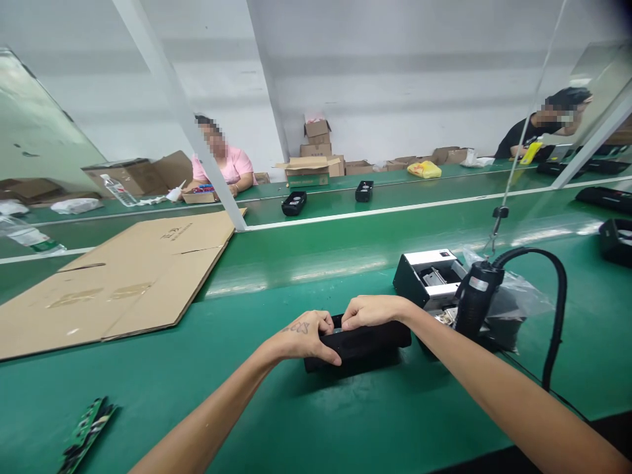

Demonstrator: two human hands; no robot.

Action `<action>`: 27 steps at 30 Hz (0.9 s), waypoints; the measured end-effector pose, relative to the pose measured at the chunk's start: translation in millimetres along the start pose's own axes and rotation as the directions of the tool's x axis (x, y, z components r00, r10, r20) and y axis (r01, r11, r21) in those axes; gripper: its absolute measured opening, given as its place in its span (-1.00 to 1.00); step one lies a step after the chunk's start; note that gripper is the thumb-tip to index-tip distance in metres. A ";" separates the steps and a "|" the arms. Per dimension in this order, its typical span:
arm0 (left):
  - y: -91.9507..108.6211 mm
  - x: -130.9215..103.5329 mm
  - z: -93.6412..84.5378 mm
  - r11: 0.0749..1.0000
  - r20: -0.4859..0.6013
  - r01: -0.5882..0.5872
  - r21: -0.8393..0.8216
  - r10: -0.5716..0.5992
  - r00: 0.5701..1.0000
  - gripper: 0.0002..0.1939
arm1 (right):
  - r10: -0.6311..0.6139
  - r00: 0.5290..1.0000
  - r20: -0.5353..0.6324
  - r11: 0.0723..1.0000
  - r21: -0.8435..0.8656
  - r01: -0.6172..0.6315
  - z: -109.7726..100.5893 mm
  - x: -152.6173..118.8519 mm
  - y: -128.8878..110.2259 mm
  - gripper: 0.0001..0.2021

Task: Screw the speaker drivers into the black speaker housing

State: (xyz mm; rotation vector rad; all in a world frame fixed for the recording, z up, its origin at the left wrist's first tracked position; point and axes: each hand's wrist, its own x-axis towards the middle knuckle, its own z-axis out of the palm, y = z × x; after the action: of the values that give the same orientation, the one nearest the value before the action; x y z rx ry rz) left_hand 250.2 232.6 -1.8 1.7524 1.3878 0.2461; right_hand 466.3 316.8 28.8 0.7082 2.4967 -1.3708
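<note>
A long black housing point(368, 349) sits on the green bench in front of me, its open side facing up and away. My left hand point(309, 336) grips its left end, thumb on the near wall and fingers curled over the top edge. Over the opening, my right hand point(372, 311) is closed with its fingertips reaching inside; what they hold, if anything, is hidden. Some of the housing's inside shows only as a narrow strip between the hands. A green circuit board point(86, 431) lies apart at the lower left.
A black hanging power tool point(476, 299) with a thick cable stands close to my right forearm. Behind it are a black-and-white device case point(429, 273) and clear plastic bags point(523, 293). Flattened cardboard point(133, 276) covers the left. Two people sit across the line, near black housings point(295, 203).
</note>
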 end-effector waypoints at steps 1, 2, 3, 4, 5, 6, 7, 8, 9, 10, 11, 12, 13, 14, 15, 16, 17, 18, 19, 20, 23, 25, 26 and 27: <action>-0.4 0.0 0.2 1.000 -0.002 0.004 0.004 -0.004 1.000 -0.40 | 0.012 1.000 0.025 1.000 0.022 -0.013 -2.0 1.6 0.6 -0.78; -0.6 0.0 0.4 1.000 -0.004 0.008 0.007 -0.008 1.000 -0.40 | 0.025 0.998 0.050 0.999 0.045 -0.027 -3.6 3.1 1.4 -0.79; -0.8 0.0 0.5 1.000 -0.004 0.011 0.009 -0.011 1.000 -0.40 | 0.035 0.997 0.074 0.997 0.068 -0.040 -4.9 4.6 2.2 -0.79; -0.7 0.0 0.7 1.000 -0.004 0.014 0.011 -0.014 1.000 -0.40 | 0.044 0.994 0.095 0.995 0.088 -0.053 -5.8 6.1 2.9 -0.79; -0.4 0.0 0.9 1.000 -0.002 0.014 0.012 -0.014 1.000 -0.40 | 0.051 0.992 0.112 0.992 0.105 -0.063 -6.4 7.6 3.7 -0.79; 0.1 -0.1 1.1 1.000 -0.001 0.013 0.013 -0.013 1.000 -0.41 | 0.055 0.991 0.125 0.990 0.119 -0.070 -6.8 9.3 4.6 -0.78; 0.5 -0.1 1.3 1.000 0.000 0.010 0.015 -0.010 1.000 -0.41 | 0.059 0.989 0.135 0.989 0.129 -0.076 -7.0 11.0 5.4 -0.77; 0.9 0.0 1.5 1.000 0.001 0.007 0.016 -0.007 1.000 -0.42 | 0.059 0.988 0.144 0.987 0.137 -0.079 -7.2 12.7 6.2 -0.75; 1.0 0.0 1.8 1.000 -0.001 0.004 0.017 -0.004 1.000 -0.42 | 0.057 0.987 0.153 0.987 0.142 -0.079 -7.4 14.3 6.9 -0.74; 0.8 0.2 2.0 1.000 -0.002 0.003 0.018 -0.003 1.000 -0.43 | 0.053 0.986 0.161 0.987 0.143 -0.077 -7.5 15.6 7.5 -0.75; 0.4 0.3 2.1 1.000 -0.003 0.004 0.018 -0.004 1.000 -0.43 | 0.048 0.985 0.167 0.987 0.142 -0.072 -7.6 16.5 7.9 -0.76; -0.4 0.5 2.2 1.000 -0.004 0.008 0.018 -0.008 1.000 -0.42 | 0.043 0.984 0.171 0.988 0.136 -0.067 -7.7 17.1 8.1 -0.77; -1.2 0.7 2.2 1.000 -0.004 0.013 0.017 -0.013 1.000 -0.41 | 0.040 0.984 0.171 0.990 0.128 -0.062 -7.8 17.2 8.2 -0.78; -2.1 0.9 2.1 1.000 -0.003 0.018 0.016 -0.018 1.000 -0.41 | 0.036 0.985 0.169 0.991 0.119 -0.057 -7.8 17.0 8.2 -0.78; -2.8 1.1 2.0 1.000 -0.003 0.021 0.014 -0.021 1.000 -0.40 | 0.034 0.986 0.164 0.993 0.110 -0.052 -7.6 16.6 8.4 -0.78; -3.4 1.3 1.8 1.000 -0.001 0.021 0.011 -0.021 1.000 -0.40 | 0.032 0.987 0.159 0.993 0.103 -0.049 -7.4 16.2 8.8 -0.78; -3.8 1.5 1.6 1.000 -0.001 0.020 0.008 -0.020 1.000 -0.40 | 0.032 0.987 0.155 0.994 0.097 -0.047 -7.1 15.9 9.5 -0.78; -3.8 1.7 1.3 1.000 -0.001 0.017 0.006 -0.017 1.000 -0.39 | 0.034 0.988 0.152 0.995 0.089 -0.048 -6.8 15.9 10.5 -0.77; -3.7 1.8 1.0 1.000 0.000 0.015 0.003 -0.015 1.000 -0.39 | 0.038 0.988 0.148 0.996 0.079 -0.050 -6.4 16.1 11.8 -0.77; -3.4 2.0 0.7 1.000 0.000 0.014 0.002 -0.014 1.000 -0.39 | 0.040 0.989 0.144 0.996 0.067 -0.050 -5.9 16.5 13.2 -0.76; -1.9 1.8 -0.4 1.000 0.007 0.014 -0.004 -0.014 1.000 -0.39 | 0.028 0.992 0.119 0.999 0.031 -0.032 -4.3 17.0 16.9 -0.78; -0.7 0.9 -0.8 1.000 0.015 0.004 -0.011 -0.004 1.000 -0.40 | 0.013 0.996 0.089 1.000 0.021 -0.015 -2.6 15.5 17.3 -0.79; -0.2 0.4 -0.8 1.000 0.019 -0.005 -0.017 0.005 1.000 -0.39 | 0.009 0.997 0.073 1.000 0.017 -0.010 -1.4 13.9 16.6 -0.78; 0.2 0.0 -0.8 1.000 0.024 -0.013 -0.022 0.014 1.000 -0.39 | 0.007 0.998 0.057 1.000 0.011 -0.007 0.3 12.0 15.4 -0.78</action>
State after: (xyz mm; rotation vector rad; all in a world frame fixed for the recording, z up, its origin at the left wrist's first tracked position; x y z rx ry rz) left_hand 249.8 233.1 -1.1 1.7420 1.3517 0.2459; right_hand 463.7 327.2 12.5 0.6695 2.4421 -1.3841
